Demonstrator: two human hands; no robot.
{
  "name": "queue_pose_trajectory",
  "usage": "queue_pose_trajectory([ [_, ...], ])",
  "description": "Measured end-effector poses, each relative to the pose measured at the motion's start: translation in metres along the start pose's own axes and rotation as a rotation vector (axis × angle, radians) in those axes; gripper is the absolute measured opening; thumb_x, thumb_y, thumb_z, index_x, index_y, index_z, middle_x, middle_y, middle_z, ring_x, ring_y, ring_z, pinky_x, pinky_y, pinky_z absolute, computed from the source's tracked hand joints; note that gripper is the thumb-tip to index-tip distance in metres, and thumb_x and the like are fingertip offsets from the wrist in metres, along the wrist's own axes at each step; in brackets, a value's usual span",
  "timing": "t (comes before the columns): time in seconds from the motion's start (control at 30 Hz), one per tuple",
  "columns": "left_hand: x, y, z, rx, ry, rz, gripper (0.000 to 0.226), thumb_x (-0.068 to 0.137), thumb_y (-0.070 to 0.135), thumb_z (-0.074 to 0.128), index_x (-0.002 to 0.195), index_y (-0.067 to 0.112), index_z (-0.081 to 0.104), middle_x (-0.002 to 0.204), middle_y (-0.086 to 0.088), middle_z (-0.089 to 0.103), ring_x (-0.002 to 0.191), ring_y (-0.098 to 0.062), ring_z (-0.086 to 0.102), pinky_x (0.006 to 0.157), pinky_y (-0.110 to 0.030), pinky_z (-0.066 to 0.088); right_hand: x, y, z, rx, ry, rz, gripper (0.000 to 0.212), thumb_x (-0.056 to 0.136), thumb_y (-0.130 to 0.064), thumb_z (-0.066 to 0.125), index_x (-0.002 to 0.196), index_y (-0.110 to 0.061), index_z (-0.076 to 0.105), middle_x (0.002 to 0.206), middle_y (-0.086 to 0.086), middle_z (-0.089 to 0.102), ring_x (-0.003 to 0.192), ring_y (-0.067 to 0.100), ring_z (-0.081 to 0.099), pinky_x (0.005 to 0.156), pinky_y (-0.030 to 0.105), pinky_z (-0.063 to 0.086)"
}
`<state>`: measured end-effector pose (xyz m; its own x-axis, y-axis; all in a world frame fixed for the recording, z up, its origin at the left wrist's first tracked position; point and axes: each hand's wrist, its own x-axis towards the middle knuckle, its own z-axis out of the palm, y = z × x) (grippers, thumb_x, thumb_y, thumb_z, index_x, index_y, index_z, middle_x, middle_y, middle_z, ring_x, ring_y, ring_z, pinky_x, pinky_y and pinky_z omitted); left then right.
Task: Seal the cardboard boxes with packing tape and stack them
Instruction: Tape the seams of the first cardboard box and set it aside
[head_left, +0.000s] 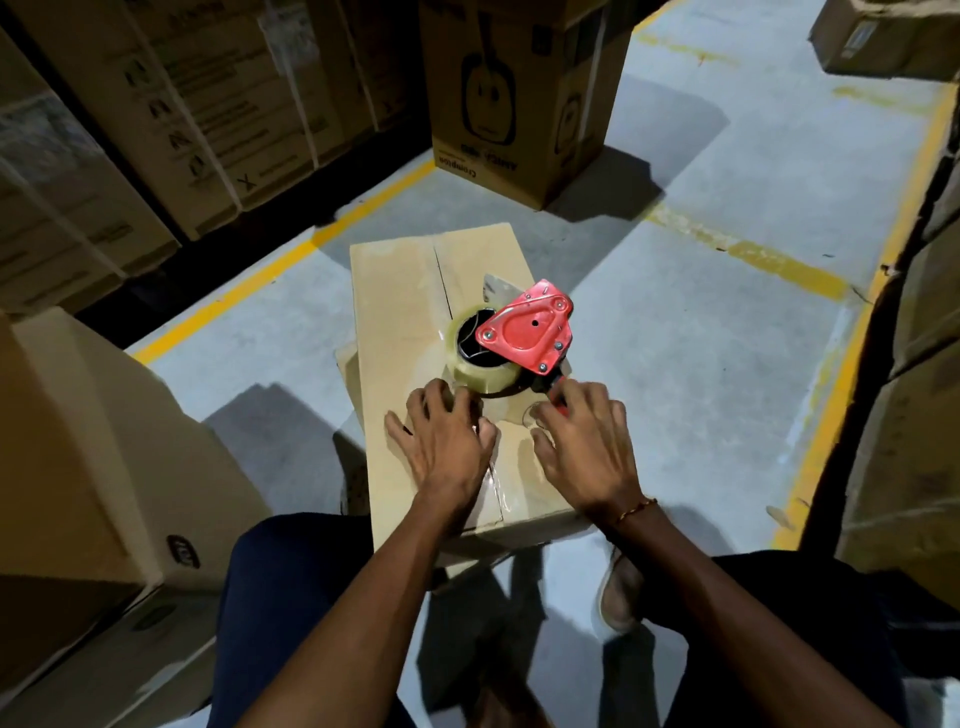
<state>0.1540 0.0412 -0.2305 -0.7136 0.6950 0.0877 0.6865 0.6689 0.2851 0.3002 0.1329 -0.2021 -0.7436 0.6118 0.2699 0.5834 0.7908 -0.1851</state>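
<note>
Plain brown cardboard box (415, 322), flaps closed, standing on the grey concrete floor (701, 338) between the knees, on top of another flattened or lower piece of cardboard showing at its left edge. Clear packing tape (496, 483) laid along the near part of the box's centre seam; far part of the seam bare. Red metal tape dispenser (527, 325) with its roll of clear tape (480, 374) lying on the box top, right of the seam, near the middle. Left hand (444, 436) spread flat on the box top just left of the seam, fingers relaxed and touching the roll's near side, holding nothing. Right hand (587, 441) resting on the box top right of the seam, fingertips at the dispenser's red handle; cannot tell whether curled round it. Thread bracelet (636, 506) on the right wrist. Beyond the box, a tall printed carton (519, 104) upright on the floor. Left of the box, yellow floor line (291, 260) and stacked strapped cartons (156, 130). Large brown carton (78, 441) near left of the box. More cartons (914, 364) along the right.
</note>
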Motion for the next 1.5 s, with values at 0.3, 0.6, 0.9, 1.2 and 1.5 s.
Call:
queue_pose_trajectory([
  [0.3, 0.044, -0.006, 0.012, -0.155, -0.022, -0.148, 0.052, 0.094, 0.038, 0.047, 0.143, 0.021, 0.044, 0.161, 0.001, 0.03, 0.152, -0.024, 0.013, 0.122, -0.055, -0.003, 0.028, -0.023, 0.049, 0.161, -0.141, -0.193, 0.029, 0.095, -0.031, 0.042, 0.109, -0.023, 0.066, 0.117, -0.007, 0.058, 0.11, 0.02, 0.053, 0.089, 0.038, 0.048],
  [0.6, 0.087, -0.069, -0.003, -0.103, -0.212, 0.414, 0.049, 0.106, 0.039, 0.022, 0.153, 0.038, 0.035, 0.162, 0.019, 0.028, 0.155, -0.013, 0.006, 0.125, -0.047, 0.005, 0.048, -0.028, 0.04, 0.368, -0.178, -0.142, 0.032, 0.097, -0.031, 0.04, 0.093, -0.018, 0.068, 0.096, -0.004, 0.062, 0.09, 0.02, 0.058, 0.077, 0.042, 0.051],
  [0.9, 0.164, -0.065, 0.002, 0.017, -0.245, 0.443, 0.051, 0.106, 0.051, 0.026, 0.157, 0.04, 0.024, 0.167, 0.013, 0.015, 0.155, -0.013, 0.005, 0.125, -0.048, 0.006, 0.16, -0.009, -0.051, 0.507, 0.013, -0.271, 0.02, 0.097, -0.032, 0.058, 0.094, -0.019, 0.073, 0.088, -0.005, 0.069, 0.079, 0.015, 0.062, 0.071, 0.035, 0.049],
  [1.2, 0.223, -0.063, 0.015, 0.083, -0.188, 0.407, 0.066, 0.098, 0.07, 0.02, 0.156, 0.04, 0.026, 0.168, 0.012, 0.012, 0.155, -0.017, 0.005, 0.123, -0.051, 0.007, 0.309, 0.021, 0.007, 0.422, -0.748, -0.234, 0.019, 0.1, -0.024, 0.062, 0.101, -0.014, 0.078, 0.098, -0.001, 0.076, 0.09, 0.016, 0.066, 0.081, 0.036, 0.053],
  [1.5, 0.297, -0.066, 0.027, 0.134, -0.131, 0.354, 0.061, 0.101, 0.059, 0.011, 0.158, 0.04, 0.02, 0.169, 0.009, 0.011, 0.155, -0.02, 0.005, 0.123, -0.051, 0.007, 0.347, 0.021, 0.067, 0.521, -0.925, -0.211, 0.012, 0.095, -0.015, 0.069, 0.101, -0.011, 0.079, 0.084, -0.003, 0.072, 0.073, 0.009, 0.061, 0.072, 0.022, 0.05],
])
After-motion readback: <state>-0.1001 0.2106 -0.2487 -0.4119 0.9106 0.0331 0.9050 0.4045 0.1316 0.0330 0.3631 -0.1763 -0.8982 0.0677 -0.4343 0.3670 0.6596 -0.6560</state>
